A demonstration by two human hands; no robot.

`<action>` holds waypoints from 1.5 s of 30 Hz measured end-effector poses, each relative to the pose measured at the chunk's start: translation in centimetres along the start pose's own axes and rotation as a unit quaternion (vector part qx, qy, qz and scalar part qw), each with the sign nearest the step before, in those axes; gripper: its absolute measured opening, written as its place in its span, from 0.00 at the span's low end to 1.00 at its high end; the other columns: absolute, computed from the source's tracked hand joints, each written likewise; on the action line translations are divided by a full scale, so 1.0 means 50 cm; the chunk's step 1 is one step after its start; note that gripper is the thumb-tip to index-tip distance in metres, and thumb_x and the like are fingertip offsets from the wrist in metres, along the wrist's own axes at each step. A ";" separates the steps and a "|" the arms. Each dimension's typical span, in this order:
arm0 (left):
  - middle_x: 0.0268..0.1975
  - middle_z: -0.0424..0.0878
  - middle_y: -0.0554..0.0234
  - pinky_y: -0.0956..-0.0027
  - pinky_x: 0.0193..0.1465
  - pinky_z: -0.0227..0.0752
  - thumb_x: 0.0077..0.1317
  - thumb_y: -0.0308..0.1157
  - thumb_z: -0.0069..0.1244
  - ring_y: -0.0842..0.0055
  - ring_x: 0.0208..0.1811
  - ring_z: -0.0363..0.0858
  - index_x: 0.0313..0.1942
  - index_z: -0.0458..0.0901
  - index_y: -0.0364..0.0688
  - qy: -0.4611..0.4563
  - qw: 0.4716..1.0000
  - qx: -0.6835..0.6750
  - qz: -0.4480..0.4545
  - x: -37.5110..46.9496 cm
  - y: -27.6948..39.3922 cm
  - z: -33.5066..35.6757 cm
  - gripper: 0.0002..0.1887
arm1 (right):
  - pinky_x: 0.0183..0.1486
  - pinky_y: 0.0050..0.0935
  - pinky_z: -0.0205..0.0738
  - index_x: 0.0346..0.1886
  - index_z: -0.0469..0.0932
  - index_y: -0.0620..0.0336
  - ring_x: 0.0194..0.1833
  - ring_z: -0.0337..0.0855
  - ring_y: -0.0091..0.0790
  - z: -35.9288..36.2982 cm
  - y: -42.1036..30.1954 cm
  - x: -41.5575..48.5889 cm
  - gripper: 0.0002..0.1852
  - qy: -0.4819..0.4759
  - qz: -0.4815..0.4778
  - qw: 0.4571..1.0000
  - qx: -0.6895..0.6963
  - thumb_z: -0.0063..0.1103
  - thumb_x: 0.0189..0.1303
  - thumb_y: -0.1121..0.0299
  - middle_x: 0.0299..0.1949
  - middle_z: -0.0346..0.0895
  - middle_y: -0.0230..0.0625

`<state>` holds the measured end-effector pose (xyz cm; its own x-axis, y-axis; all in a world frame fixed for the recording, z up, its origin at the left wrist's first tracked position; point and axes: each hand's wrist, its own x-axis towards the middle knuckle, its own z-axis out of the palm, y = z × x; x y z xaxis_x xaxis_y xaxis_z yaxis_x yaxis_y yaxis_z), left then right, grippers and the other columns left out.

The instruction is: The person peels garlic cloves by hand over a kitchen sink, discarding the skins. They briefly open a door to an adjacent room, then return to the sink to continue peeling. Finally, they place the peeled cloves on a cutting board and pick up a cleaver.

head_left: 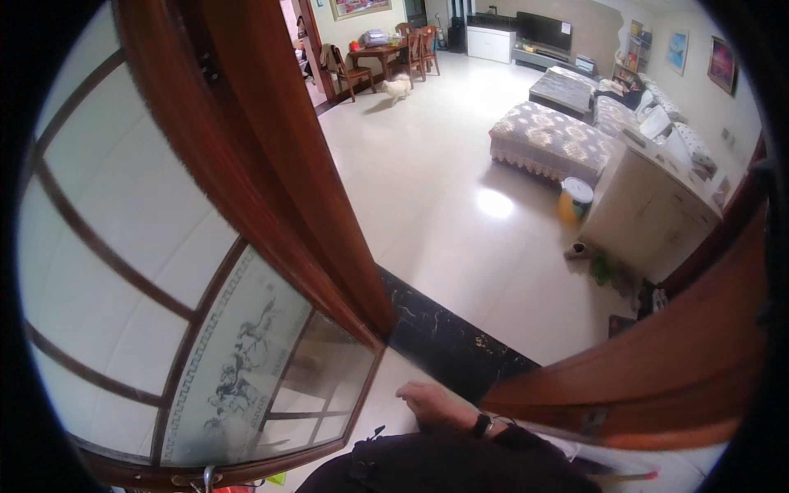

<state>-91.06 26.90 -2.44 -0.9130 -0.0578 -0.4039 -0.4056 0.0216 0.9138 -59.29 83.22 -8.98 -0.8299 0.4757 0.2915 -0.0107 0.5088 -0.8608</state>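
My right hand (431, 403) is in front of my dark clothing, its fingers loosely curled and partly hidden from this angle; no held object shows. A black band (482, 425) is around its wrist. The hand appears over the pale floor, just short of a black marble threshold (444, 326). My left hand is out of view. To the left stands a wood-framed glass door (228, 370) with a printed horse design, its metal handle (209, 477) at the bottom edge of the view.
A wooden door frame (296, 154) rises at left, and a wooden door panel (647, 382) is at right. Beyond are a small white dog (397, 89), a dining table (376, 52), a cabinet (653, 203), a lidded bin (574, 200) and a person (629, 95) on a sofa.
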 end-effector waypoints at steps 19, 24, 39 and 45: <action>0.54 0.77 0.42 0.52 0.59 0.64 0.66 0.33 0.48 0.49 0.56 0.71 0.55 0.74 0.36 -0.203 0.785 0.456 0.368 0.017 0.072 -0.214 0.19 | 0.39 0.39 0.76 0.40 0.77 0.57 0.37 0.80 0.50 0.342 -0.365 -0.445 0.08 0.123 0.104 0.986 -0.035 0.52 0.58 0.76 0.36 0.78 0.43; 0.53 0.77 0.41 0.50 0.60 0.64 0.65 0.32 0.48 0.47 0.57 0.71 0.55 0.75 0.36 -0.314 0.624 0.527 0.484 -0.074 0.105 -0.145 0.19 | 0.38 0.38 0.75 0.41 0.77 0.57 0.37 0.80 0.49 0.310 -0.419 -0.506 0.09 0.165 0.100 0.981 -0.031 0.53 0.57 0.77 0.36 0.78 0.43; 0.37 0.82 0.47 0.59 0.41 0.74 0.60 0.40 0.59 0.53 0.40 0.81 0.43 0.82 0.39 -0.562 0.332 0.444 0.614 -0.650 0.169 0.348 0.16 | 0.38 0.37 0.75 0.39 0.78 0.61 0.37 0.81 0.49 0.185 -0.466 -0.742 0.10 0.335 0.174 0.926 -0.013 0.52 0.54 0.80 0.36 0.79 0.44; 0.20 0.77 0.44 0.53 0.26 0.72 0.63 0.50 0.54 0.48 0.25 0.79 0.37 0.76 0.39 -0.490 0.347 0.445 0.664 -0.778 0.103 0.471 0.21 | 0.38 0.36 0.75 0.39 0.78 0.61 0.35 0.80 0.46 0.146 -0.504 -0.818 0.11 0.388 0.189 0.900 -0.058 0.50 0.54 0.80 0.34 0.78 0.43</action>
<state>-58.65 52.78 16.94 0.2797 0.9514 0.1292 0.9475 -0.2952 0.1230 -29.18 45.71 -2.27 -0.1222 0.9657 0.2291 0.2874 0.2554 -0.9231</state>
